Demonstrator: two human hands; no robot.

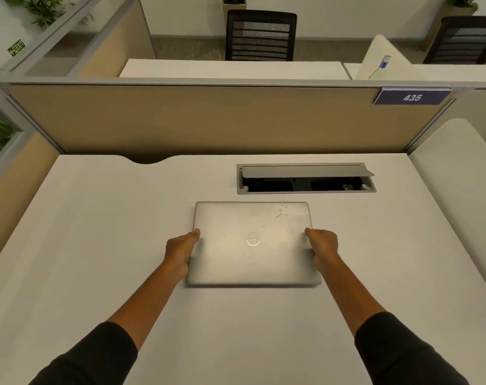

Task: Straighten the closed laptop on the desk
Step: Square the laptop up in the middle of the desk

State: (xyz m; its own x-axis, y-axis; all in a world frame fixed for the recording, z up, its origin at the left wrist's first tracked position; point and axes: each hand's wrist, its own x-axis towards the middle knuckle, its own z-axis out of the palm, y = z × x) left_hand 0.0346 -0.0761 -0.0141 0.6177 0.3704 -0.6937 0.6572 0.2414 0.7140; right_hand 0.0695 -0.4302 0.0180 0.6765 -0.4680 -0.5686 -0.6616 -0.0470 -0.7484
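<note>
A closed silver laptop (253, 243) lies flat on the white desk (97, 232), its edges running about parallel to the desk's back edge. A round logo sits in the middle of the lid, and scratches mark its far right corner. My left hand (180, 250) grips the laptop's left edge, thumb resting on the lid. My right hand (323, 248) grips the right edge in the same way. The fingers of both hands are tucked under or beside the edges and are hidden.
An open cable box (305, 179) with a raised grey flap is set into the desk just behind the laptop. A tan partition (208, 118) with a blue "435" sign (412, 97) closes the back. Another desk (453, 173) adjoins on the right.
</note>
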